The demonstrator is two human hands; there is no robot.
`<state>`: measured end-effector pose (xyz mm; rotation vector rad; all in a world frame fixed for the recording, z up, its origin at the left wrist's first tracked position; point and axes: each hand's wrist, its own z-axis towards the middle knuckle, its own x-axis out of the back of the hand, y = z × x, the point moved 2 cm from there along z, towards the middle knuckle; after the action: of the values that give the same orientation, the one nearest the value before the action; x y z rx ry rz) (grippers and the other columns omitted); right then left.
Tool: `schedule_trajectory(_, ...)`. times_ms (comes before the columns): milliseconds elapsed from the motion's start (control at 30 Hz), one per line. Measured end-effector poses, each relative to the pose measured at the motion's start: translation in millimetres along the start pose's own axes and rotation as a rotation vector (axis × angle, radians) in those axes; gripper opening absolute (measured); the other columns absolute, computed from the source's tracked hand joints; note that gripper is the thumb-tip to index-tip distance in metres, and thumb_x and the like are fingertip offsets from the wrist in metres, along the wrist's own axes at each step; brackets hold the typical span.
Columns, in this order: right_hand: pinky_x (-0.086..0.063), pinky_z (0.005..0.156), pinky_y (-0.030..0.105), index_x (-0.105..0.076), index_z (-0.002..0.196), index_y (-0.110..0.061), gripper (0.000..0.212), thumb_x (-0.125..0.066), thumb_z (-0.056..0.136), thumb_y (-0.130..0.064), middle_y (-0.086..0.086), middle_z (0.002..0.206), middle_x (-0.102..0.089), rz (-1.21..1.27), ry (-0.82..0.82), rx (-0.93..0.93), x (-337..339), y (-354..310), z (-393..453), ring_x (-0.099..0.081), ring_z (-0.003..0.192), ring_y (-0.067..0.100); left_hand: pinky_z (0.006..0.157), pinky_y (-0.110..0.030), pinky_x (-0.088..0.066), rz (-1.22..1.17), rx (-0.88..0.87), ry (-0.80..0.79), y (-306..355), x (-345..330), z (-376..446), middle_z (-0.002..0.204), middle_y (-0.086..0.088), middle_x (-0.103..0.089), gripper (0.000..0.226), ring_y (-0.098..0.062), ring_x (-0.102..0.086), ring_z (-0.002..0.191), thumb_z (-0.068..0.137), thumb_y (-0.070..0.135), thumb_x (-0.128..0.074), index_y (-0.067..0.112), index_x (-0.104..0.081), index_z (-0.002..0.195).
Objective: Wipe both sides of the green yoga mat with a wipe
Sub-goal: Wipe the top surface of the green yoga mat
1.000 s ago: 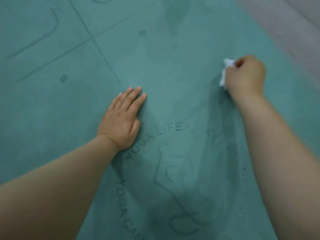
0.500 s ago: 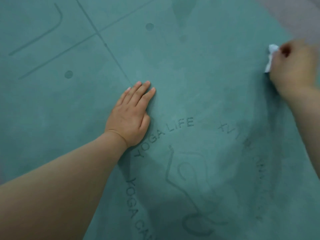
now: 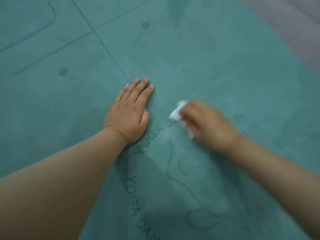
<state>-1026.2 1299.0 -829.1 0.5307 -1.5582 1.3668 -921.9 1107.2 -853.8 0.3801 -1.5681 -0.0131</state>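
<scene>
Looking down from the head cam, the green yoga mat (image 3: 199, 58) fills nearly the whole frame, with a strip of grey floor (image 3: 294, 19) at upper right. Left hand (image 3: 129, 110) lies flat at centre, fingers straight, pinning it down. Right hand (image 3: 207, 123), blurry, holds the bunched white wipe (image 3: 176, 115). It's swung back from the right edge to just beside the left, so this printed side is probably still mid-wipe.
</scene>
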Motion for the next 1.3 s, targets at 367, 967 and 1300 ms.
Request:
schedule_trajectory(367,-0.037,0.076,0.038,-0.062,0.097,-0.004,0.024,-0.048,0.084,-0.018,0.022,0.095,-0.059,-0.176,0.467,-0.624,34,97,-9,-0.053,0.088,0.035,0.123,-0.042,-0.015,0.007,0.0,0.018,1,1,1,0.158,-0.009,-0.033,0.068,-0.026,-0.025,0.148,0.084,0.028,-0.027,0.009,-0.039,0.149)
schedule_trajectory(967,-0.034,0.066,0.031,-0.055,0.081,-0.003,0.011,-0.058,0.088,-0.012,0.015,0.084,-0.052,-0.005,0.379,-0.375,-2,51,-25,-0.049,0.076,0.031,0.122,-0.04,-0.008,0.002,0.398,0.009,131,-37,-132,0.161,-0.012,-0.025,0.07,-0.024,-0.019,0.149,0.088,0.032,-0.033,0.004,-0.031,0.152)
schedule_trajectory(1300,-0.042,0.071,0.037,-0.062,0.08,-0.004,0.009,-0.059,0.082,-0.012,0.016,0.086,-0.056,0.039,0.502,-0.4,-14,24,-23,-0.054,0.08,0.034,0.121,-0.041,-0.01,0.042,0.414,0.011,129,-36,-131,0.159,-0.009,-0.03,0.072,-0.024,-0.022,0.148,0.084,0.034,-0.037,0.009,-0.036,0.151)
